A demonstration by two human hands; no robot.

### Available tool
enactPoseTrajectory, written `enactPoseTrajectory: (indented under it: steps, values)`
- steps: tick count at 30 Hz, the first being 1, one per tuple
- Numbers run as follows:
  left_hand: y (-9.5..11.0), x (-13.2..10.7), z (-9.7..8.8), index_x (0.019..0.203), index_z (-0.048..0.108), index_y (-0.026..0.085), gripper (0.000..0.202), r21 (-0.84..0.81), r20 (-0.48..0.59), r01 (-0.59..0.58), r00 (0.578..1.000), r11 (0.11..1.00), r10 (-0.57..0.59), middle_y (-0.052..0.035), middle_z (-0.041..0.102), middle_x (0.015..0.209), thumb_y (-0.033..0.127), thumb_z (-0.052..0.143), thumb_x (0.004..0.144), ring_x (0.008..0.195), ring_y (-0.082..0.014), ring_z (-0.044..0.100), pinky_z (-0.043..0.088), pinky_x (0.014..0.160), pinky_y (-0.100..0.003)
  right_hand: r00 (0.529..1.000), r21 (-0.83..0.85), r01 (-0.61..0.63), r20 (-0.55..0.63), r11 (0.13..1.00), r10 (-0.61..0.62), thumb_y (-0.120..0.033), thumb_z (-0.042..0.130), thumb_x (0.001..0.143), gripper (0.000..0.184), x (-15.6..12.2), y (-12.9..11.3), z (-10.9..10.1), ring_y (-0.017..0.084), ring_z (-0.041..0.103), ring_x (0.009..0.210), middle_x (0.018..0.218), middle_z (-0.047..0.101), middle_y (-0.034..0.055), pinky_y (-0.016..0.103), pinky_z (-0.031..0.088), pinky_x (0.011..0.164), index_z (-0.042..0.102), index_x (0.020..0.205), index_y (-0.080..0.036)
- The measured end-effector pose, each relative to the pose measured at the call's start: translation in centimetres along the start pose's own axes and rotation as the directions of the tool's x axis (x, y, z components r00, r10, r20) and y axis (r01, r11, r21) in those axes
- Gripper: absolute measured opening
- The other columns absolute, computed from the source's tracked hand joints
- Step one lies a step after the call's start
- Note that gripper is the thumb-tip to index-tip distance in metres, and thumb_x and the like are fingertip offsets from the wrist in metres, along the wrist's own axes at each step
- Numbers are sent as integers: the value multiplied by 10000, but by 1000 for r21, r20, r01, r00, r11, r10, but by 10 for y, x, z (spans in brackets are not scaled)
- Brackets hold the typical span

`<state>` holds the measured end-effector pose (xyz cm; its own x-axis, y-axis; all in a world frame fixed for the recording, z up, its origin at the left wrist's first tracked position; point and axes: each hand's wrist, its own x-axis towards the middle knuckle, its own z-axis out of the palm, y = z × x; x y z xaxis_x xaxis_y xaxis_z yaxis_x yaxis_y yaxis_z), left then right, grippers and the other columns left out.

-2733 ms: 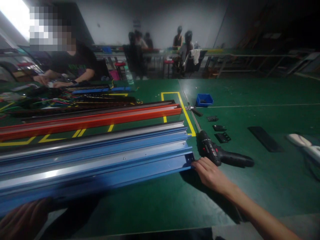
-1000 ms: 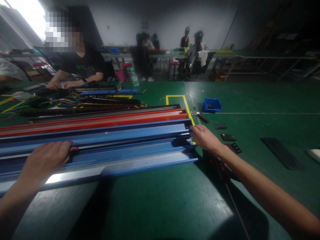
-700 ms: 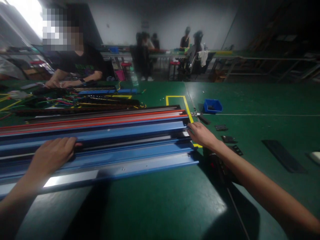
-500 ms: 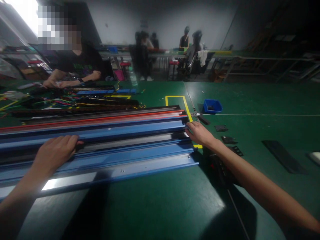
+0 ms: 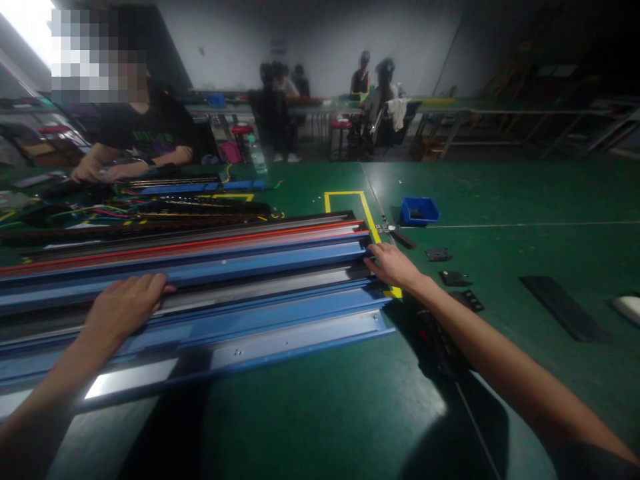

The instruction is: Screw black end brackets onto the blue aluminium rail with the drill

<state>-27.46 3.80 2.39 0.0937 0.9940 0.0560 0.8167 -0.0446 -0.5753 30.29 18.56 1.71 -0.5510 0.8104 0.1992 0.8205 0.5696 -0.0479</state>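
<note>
Several long metal channel profiles lie side by side on the green table, blue, black and red-edged. My left hand is closed over the near edge of a blue profile, thumb side pointing right. At that profile's right end, my right hand has its fingers pinched on the end; the fingertips are partly hidden. Nearer to me lie a black channel and a wide blue channel with small holes. Just behind the held profile is a red-edged profile.
A blue bin stands right of the profiles, near a black-handled tool and small black plates. A dark flat strip lies further right. Across the table a co-worker handles items beside wire bundles.
The held blue profile and my left hand have shifted slightly right relative to the neighbouring profiles. My right hand stays at the profile's end. The whole view has swung slightly right.
</note>
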Motion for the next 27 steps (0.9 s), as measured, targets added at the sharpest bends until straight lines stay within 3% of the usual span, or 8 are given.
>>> enactPoseTrajectory:
  steps: [7,14,20,27]
  values:
    - [6,6,15,1069,623,132,417,-70,42,-28,999,997,31,-170,746,1028,345,268,1115,943,-321,690,422,788,-353,999,53,-11,32,999,9,-320,478,1068,291,-1,3,7,286,658,928,1056,721,202,365,438,825,667,1092,-100]
    - [-4,13,29,1195,655,115,378,-282,78,-16,996,959,40,-216,740,1210,219,335,1022,1038,-350,695,487,857,-404,998,109,-15,57,994,9,-352,447,1083,330,0,4,7,262,635,903,1042,704,180,352,401,795,662,1119,-105]
    - [-10,18,39,1301,639,69,512,-291,107,-22,993,956,55,-228,733,1261,267,243,1044,1095,-351,706,523,903,-424,993,148,-47,110,988,31,-347,472,1078,309,3,4,9,237,627,870,1001,696,154,342,380,769,676,1066,-116]
    - [-14,31,64,1340,666,65,526,-385,88,0,995,923,37,-248,738,1265,272,331,990,1078,-367,732,560,899,-469,983,162,-96,169,982,69,-349,484,1087,307,7,1,5,251,649,871,1014,721,167,341,385,747,678,1073,-113]
